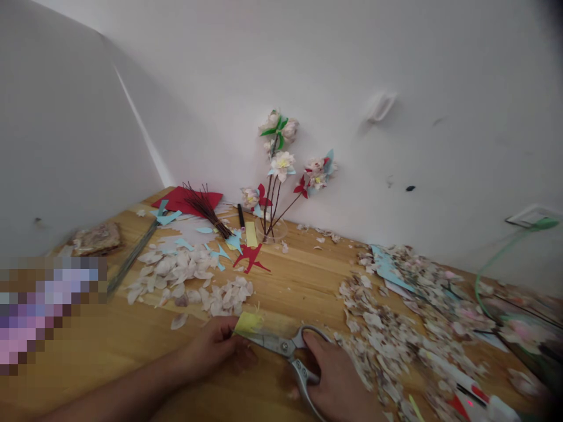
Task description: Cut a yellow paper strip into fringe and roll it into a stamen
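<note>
Near the front of the wooden table, my left hand (220,346) pinches a small piece of yellow paper (248,322) whose right end is cut into thin strips. My right hand (336,372) is wrapped round the handles of silver scissors (284,347), with fingers through the loops. The scissor blades point left and lie along the lower edge of the yellow paper, close to my left fingertips. Pale petals (229,296) lie in a pile just beyond my left hand.
Handmade flowers (281,164) on brown stems stand in a clear holder by the wall. Red paper (176,200), a bundle of dark twigs (211,214) and blue scraps lie at the back left. Dried petals (373,316) and a white glue gun (453,372) are on the right.
</note>
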A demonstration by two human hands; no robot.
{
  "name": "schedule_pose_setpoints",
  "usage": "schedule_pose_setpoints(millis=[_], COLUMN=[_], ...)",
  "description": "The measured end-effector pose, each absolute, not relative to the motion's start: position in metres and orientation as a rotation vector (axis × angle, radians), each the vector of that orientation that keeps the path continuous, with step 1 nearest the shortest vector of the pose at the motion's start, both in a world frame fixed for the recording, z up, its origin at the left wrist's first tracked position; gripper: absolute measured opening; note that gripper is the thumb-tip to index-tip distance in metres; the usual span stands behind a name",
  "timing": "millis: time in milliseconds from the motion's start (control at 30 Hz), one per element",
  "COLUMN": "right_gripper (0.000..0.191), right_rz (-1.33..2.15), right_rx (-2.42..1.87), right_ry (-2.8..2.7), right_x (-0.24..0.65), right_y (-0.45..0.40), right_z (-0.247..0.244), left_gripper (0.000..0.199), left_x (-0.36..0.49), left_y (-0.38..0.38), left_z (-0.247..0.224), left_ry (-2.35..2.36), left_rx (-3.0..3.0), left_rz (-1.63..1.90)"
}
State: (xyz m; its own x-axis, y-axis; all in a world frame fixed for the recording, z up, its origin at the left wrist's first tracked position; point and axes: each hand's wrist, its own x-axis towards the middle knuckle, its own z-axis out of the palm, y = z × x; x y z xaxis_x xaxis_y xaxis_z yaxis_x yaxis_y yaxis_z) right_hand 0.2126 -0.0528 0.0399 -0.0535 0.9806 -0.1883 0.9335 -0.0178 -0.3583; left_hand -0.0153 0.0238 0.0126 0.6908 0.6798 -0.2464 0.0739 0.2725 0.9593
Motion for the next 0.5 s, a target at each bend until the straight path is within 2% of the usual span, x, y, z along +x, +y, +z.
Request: schedule_pose_setpoints(millis=[500], right_gripper=[0.031], right_rz=[0.572], right_rx=[-2.067], right_ry=[-2.122], right_x=[0.2176], right_y=[-0.051], right_z=[0.0322], left_gripper=[0.033], left_x=[-0.0145], left_y=[0.0252], left_z=[0.0063], left_ry=[0.754], left_rx=[1.243], left_rz=[0.468])
